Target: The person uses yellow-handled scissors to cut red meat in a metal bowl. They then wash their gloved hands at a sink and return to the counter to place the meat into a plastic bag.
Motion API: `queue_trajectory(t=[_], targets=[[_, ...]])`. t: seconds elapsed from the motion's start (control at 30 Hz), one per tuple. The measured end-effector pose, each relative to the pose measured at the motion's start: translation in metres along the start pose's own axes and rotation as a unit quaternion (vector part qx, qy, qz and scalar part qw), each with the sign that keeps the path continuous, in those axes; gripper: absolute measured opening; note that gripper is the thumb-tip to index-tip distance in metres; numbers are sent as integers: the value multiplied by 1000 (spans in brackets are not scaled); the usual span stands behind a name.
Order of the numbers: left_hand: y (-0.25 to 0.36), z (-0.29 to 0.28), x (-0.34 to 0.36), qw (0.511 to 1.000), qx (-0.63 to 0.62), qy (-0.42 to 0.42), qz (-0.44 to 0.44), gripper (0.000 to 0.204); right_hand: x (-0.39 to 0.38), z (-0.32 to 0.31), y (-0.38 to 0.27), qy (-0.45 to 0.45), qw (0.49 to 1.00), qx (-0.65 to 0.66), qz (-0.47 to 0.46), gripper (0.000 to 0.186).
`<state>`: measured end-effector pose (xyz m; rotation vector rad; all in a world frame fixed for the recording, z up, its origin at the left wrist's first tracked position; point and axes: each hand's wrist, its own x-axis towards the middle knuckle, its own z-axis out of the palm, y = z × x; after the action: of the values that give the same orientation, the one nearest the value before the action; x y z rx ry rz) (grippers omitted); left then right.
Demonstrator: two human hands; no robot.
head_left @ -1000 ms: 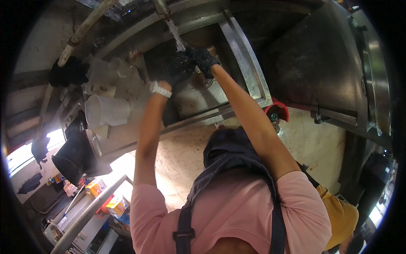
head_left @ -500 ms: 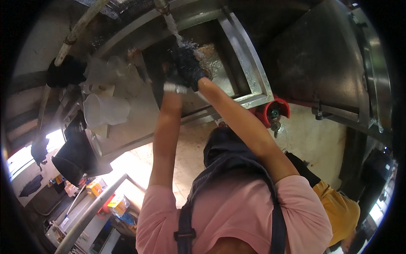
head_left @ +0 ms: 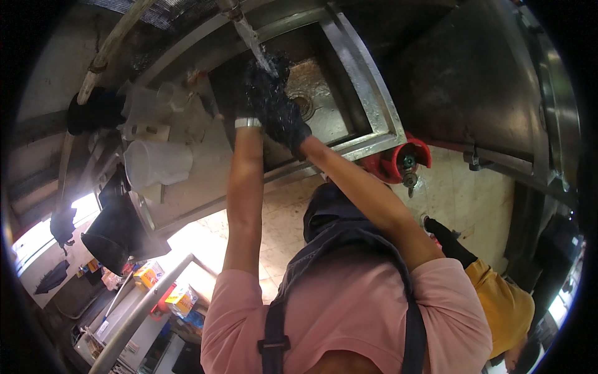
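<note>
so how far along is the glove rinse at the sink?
Done: gloves are on and wet. In hand: left hand and right hand are together under the tap stream over the sink. Left: water is running; white containers sit on the counter beside it.

Dim overall; daylight glare lower left; fisheye rim dark, edges bent.

White bucket (head_left: 157, 163), red valve (head_left: 398, 163), black pot (head_left: 115, 234), yellow boxes (head_left: 163, 288)
</note>
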<state>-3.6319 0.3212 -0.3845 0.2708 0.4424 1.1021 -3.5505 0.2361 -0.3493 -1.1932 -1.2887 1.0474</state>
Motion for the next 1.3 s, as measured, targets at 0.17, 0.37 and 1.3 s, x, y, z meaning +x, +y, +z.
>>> queue_trajectory(t=[0.17,0.37,1.3], targets=[[2,33,-5,982,128,-140,10,28,-22,-34,23,-28,995,-22,-91,34],[22,52,-20,570,784,6,245,18,4,-42,16,-1,968,243,66,34],[-42,-46,24,913,341,-37,222,33,67,-41,15,-55,978,-188,73,35]])
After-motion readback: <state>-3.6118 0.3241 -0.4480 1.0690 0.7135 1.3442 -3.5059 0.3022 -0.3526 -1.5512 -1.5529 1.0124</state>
